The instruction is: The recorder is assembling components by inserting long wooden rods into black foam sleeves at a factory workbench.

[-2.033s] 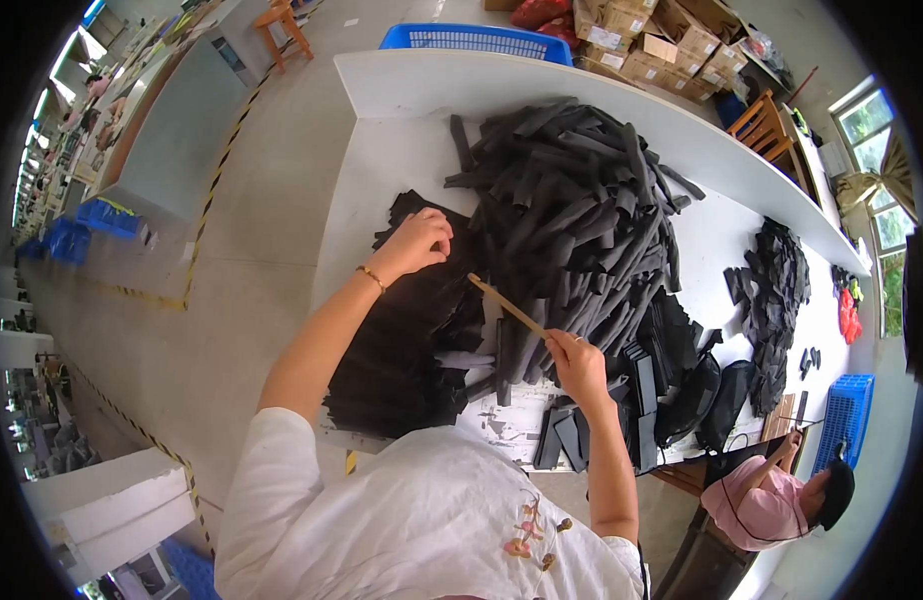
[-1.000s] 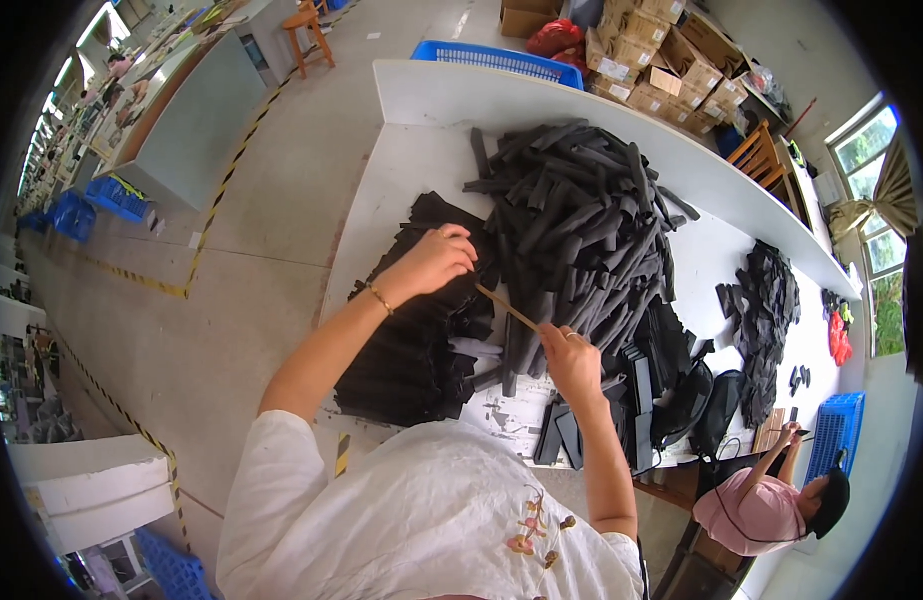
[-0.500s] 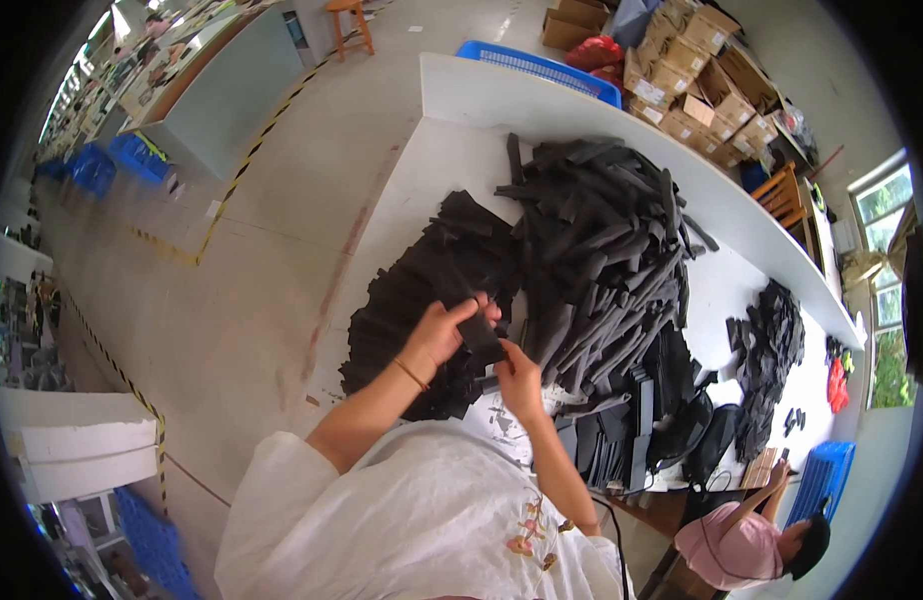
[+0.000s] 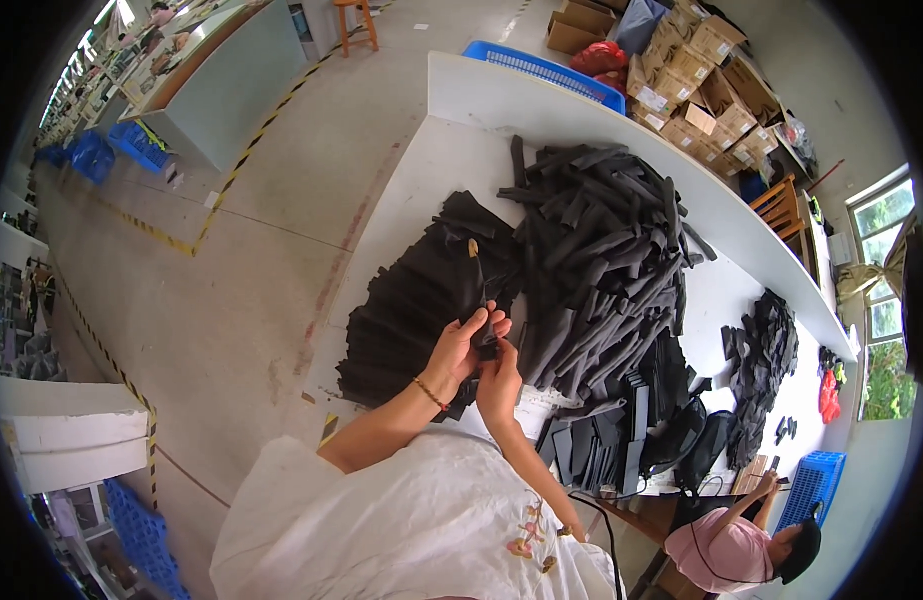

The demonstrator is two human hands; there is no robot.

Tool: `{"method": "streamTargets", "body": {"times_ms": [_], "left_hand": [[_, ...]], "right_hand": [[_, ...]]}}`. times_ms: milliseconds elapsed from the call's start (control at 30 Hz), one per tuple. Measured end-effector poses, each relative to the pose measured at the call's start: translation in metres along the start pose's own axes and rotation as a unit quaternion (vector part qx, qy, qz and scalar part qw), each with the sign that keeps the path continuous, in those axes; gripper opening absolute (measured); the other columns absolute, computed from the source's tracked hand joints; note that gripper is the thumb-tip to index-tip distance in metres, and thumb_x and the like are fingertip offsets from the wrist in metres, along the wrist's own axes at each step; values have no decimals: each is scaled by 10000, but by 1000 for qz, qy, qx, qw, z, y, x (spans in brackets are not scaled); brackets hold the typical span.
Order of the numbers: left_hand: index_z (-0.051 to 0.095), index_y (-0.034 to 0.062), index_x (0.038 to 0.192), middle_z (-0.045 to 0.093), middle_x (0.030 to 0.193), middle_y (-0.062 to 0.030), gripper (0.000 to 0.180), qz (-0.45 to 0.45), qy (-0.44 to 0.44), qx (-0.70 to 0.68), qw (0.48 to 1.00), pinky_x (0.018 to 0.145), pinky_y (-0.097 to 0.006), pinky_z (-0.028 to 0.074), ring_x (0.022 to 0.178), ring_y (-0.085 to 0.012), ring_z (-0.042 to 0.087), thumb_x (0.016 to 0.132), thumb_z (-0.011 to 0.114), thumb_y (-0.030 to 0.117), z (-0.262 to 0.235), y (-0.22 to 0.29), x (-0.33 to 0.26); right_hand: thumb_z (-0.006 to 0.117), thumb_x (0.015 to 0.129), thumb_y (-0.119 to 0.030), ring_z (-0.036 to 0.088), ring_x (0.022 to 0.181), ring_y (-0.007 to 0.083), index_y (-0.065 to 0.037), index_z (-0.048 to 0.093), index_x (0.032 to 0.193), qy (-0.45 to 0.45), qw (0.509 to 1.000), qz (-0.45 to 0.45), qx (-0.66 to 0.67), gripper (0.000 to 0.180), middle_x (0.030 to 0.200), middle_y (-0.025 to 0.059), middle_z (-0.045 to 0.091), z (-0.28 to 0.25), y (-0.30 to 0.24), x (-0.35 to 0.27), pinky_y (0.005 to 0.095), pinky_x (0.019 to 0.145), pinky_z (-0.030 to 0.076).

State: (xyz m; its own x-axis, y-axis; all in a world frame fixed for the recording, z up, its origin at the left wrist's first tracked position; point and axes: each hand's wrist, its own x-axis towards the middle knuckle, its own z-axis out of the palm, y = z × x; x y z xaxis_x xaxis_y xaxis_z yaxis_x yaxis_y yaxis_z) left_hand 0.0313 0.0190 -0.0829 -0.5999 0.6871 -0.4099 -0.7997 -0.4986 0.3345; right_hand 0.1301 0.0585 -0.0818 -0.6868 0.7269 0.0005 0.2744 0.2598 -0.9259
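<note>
Both my hands meet in front of me over a black fabric strip, which looks narrow and folded or curled. A small yellowish patch shows at its far end. My left hand is closed around the strip's middle part, thumb on top. Just below it, my right hand pinches the near end with its fingertips. Under and beyond the hands lies a fanned pile of flat black strips. To its right rises a large heap of curled black strips.
A raised white board borders the table's far side, with a blue basket and cardboard boxes behind it. Black bags and another black heap lie to the right. A person in pink sits at the lower right.
The strip, flat and broad before, now looks narrow and folded, and its yellowish end shows. My hands have come closer together, the right moving slightly left and nearer to me.
</note>
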Motion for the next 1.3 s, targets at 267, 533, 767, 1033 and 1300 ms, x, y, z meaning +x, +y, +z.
{"method": "streamTargets", "body": {"times_ms": [267, 533, 767, 1033, 1300], "left_hand": [[641, -1, 1042, 673, 868, -112, 284, 68, 74, 101, 990, 585, -310, 531, 705, -220, 659, 859, 701, 207, 13, 18, 7], [648, 7, 907, 506, 534, -3, 243, 105, 115, 103, 982, 361, -210, 210, 362, -66, 348, 871, 687, 244, -11, 24, 14], [600, -13, 1023, 522, 560, -20, 355, 77, 113, 123, 983, 390, -237, 267, 388, -92, 391, 910, 629, 323, 10, 11, 19], [554, 56, 1159, 541, 603, -46, 483, -20, 78, 155, 985, 453, -303, 442, 470, -187, 532, 897, 602, 460, 17, 14, -12], [587, 46, 1029, 323, 537, 64, 299, 247, 75, 44, 965, 367, -217, 218, 384, -49, 263, 952, 552, 333, -35, 116, 53]], "right_hand": [[502, 930, -75, 601, 569, 224, 13, 536, 966, -124, 989, 81, -14, 101, 645, 136, 599, -15, 13, -31, 342, 521, 449], [521, 938, -127, 607, 532, 271, -2, 561, 868, -247, 963, 87, -60, 149, 577, 147, 577, -75, 7, -69, 369, 507, 454], [513, 941, -129, 611, 532, 265, -2, 563, 873, -237, 958, 104, -122, 153, 573, 139, 573, -105, -24, -74, 371, 504, 453], [492, 940, -106, 599, 522, 240, 2, 576, 863, -219, 970, 97, -40, 157, 570, 124, 569, -75, -10, -65, 343, 510, 453], [550, 928, -150, 557, 529, 141, -32, 639, 889, -384, 921, 40, -42, 153, 587, 90, 570, -152, -16, -103, 299, 530, 448]]}}
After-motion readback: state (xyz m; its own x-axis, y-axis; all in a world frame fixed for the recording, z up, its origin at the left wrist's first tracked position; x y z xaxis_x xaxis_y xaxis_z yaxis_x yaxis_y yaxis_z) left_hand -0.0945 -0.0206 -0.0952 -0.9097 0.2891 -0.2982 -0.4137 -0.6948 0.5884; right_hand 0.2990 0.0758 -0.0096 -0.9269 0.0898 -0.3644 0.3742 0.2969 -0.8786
